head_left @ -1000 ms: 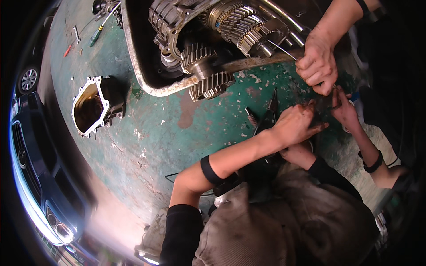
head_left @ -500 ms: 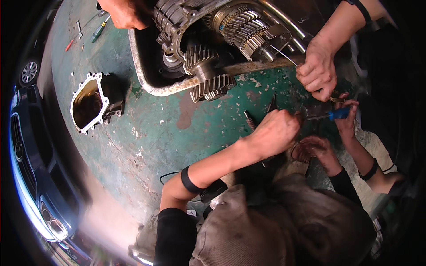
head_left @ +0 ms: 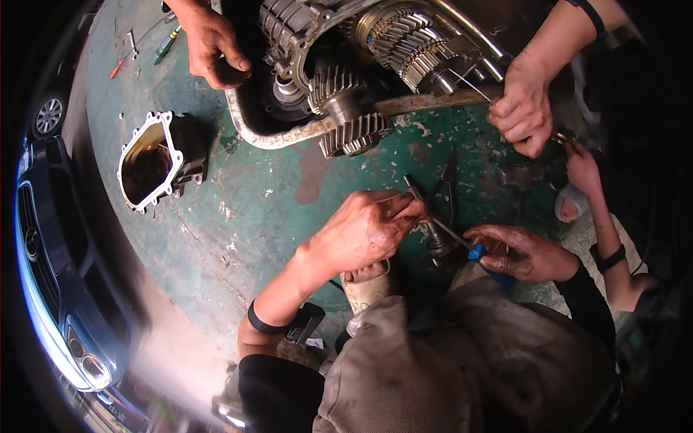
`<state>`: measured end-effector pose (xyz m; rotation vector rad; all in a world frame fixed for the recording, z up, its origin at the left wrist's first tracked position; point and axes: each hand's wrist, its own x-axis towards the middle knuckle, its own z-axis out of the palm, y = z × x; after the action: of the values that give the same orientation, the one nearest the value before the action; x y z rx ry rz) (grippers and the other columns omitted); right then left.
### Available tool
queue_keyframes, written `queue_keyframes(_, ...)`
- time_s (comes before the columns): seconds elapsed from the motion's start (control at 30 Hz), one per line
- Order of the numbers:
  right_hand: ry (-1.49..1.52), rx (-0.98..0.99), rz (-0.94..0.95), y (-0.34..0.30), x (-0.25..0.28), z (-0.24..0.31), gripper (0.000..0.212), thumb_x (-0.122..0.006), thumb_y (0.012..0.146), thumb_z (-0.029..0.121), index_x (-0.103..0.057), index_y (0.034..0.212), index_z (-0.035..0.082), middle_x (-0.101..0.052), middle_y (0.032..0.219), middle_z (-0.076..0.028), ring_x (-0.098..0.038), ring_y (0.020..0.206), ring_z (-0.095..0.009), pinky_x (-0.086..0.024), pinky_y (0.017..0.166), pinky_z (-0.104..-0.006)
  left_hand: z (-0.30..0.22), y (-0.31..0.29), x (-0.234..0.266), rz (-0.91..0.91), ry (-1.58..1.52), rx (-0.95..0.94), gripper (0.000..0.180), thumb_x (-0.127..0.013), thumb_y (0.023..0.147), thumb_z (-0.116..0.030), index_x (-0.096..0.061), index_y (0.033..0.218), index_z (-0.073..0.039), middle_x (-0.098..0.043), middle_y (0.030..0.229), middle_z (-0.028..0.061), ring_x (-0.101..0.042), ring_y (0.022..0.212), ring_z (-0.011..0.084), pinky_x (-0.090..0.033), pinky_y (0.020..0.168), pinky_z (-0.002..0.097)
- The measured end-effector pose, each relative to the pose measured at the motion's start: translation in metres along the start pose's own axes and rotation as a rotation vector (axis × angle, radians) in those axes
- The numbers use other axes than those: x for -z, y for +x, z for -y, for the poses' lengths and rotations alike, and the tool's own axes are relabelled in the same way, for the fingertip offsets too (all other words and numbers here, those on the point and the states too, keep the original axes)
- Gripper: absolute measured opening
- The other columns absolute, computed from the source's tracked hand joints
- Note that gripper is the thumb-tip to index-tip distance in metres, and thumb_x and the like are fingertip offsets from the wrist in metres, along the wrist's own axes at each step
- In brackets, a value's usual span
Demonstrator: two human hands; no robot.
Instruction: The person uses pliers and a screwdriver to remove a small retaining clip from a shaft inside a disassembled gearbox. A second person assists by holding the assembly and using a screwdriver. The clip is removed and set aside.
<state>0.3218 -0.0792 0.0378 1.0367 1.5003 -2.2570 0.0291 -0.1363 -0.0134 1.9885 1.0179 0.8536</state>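
Hollow housing (head_left: pixel 189 150): on the green floor (head_left: pixel 245 191), flanged rim exposed; a knock from a tool could mark that face, and loose grit could get inside.
Upper-left co-worker's hand (head_left: pixel 218 52): fingers curled over the tray corner, any contact hidden; a careless sweep might jog the contents.
Tray (head_left: pixel 281 138): holds the gear assembly; its worn rim offers little to stop a part from sliding off.
Helical gear (head_left: pixel 357 136): juts out over the rim above the floor; a bump to tray or shaft could tip it down and chip its teeth.
Left hand (head_left: pixel 375 229): fingers bunched on the far end of the screwdriver's shank; a push from the handle side could drive the tip into them.
Pliers-like tool (head_left: pixel 448 172): on the floor just beyond the hands; a moving wrist might catch it.
Screwdriver (head_left: pixel 476 252): slanting between both hands, blue handle at the right; it could drop if one hand lets go early.
Right hand (head_left: pixel 530 254): curved about the handle; whether the grip is firm cannot be told.
Right-hand co-worker's fist (head_left: pixel 521 112): closed on a thin rod (head_left: pixel 471 85) angled toward the gears; a slip could scratch them.
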Motion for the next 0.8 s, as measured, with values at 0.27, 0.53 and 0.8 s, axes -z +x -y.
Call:
queue_keyframes(0.27,0.163,0.113,-0.552,-0.004,-0.017,0.036,0.024,-0.058,0.097,0.011,-0.052,0.117,0.0,-0.053,0.078,-0.003,-0.048,0.064,-0.006,-0.04,0.056,-0.0205,0.015,0.042,0.027,-0.402,0.361,0.071,0.011,-0.062,0.086,-0.002,-0.063,0.097,-0.002,-0.065,0.088,0.012,-0.064,0.08,0.0275,-0.051,0.072,0.0352)
queue_keyframes(0.53,0.595,0.022,-0.443,0.01,0.017,0.061,0.034,-0.051,0.1,0.029,-0.059,0.114,-0.001,-0.05,0.065,-0.004,-0.037,0.04,-0.005,-0.032,0.037,-0.0208,0.05,0.043,0.025,-0.483,0.469,0.206,0.012,-0.072,0.081,-0.014,-0.068,0.086,-0.005,-0.066,0.086,0.0078,-0.063,0.078,0.0273,-0.048,0.074,0.0351)
queue_keyframes(0.8,0.474,-0.099,-0.495,0.02,0.037,0.081,0.038,-0.048,0.101,0.033,-0.059,0.115,-0.001,-0.048,0.061,0.001,-0.037,0.037,-0.002,-0.028,0.031,-0.0177,0.051,0.042,0.021,-0.402,0.501,0.224,0.018,-0.078,0.074,-0.02,-0.071,0.086,-0.008,-0.067,0.087,0.0064,-0.063,0.082,0.0265,-0.05,0.076,0.0366)
